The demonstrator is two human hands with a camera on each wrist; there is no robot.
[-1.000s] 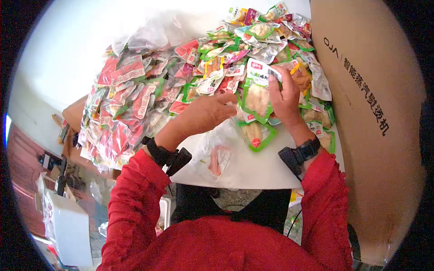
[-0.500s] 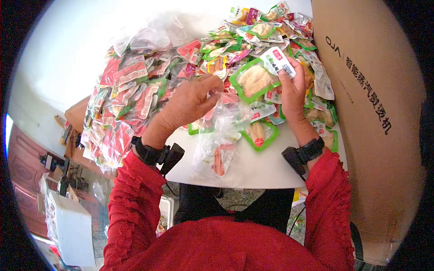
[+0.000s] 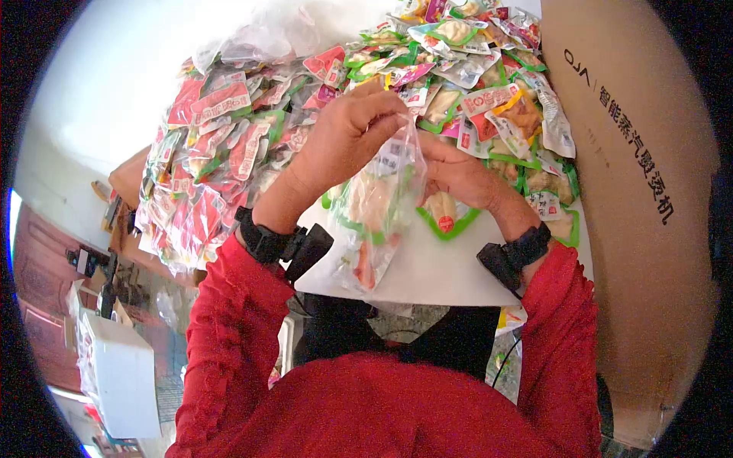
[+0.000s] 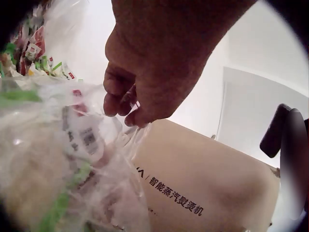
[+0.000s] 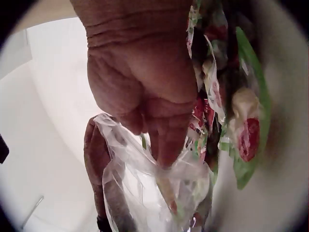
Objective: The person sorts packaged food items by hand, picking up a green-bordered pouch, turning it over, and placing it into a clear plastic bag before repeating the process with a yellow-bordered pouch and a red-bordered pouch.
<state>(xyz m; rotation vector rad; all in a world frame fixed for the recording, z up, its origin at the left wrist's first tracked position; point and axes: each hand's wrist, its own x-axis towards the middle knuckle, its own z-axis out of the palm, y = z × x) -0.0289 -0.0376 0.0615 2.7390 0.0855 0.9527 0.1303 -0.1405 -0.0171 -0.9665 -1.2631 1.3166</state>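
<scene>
Raised over the table's front, my left hand (image 3: 343, 137) pinches the rim of a clear plastic bag (image 4: 113, 188). Inside the bag a green-edged food packet (image 3: 366, 204) with pale contents hangs upright, its white printed top (image 4: 87, 137) uppermost. Lower in the bag is a packet with reddish contents (image 3: 365, 266). My right hand (image 3: 466, 179) is at the bag's mouth, palm towards its wrist camera, with fingers (image 5: 169, 140) extended against the film. Just beside that hand, another green-edged packet (image 3: 443, 210) lies on the white table (image 3: 435, 267).
A heap of red-printed packets (image 3: 221, 153) covers the table's left, and green-edged and mixed packets (image 3: 458, 46) pile up at the back right. Loose clear bags (image 3: 267, 34) lie behind. A tall cardboard box (image 3: 626, 229) stands along the right edge.
The right hand turned the green-edged packet and brought it left into the clear bag. The left hand took up the bag's rim and lifted it. The head view shifted slightly.
</scene>
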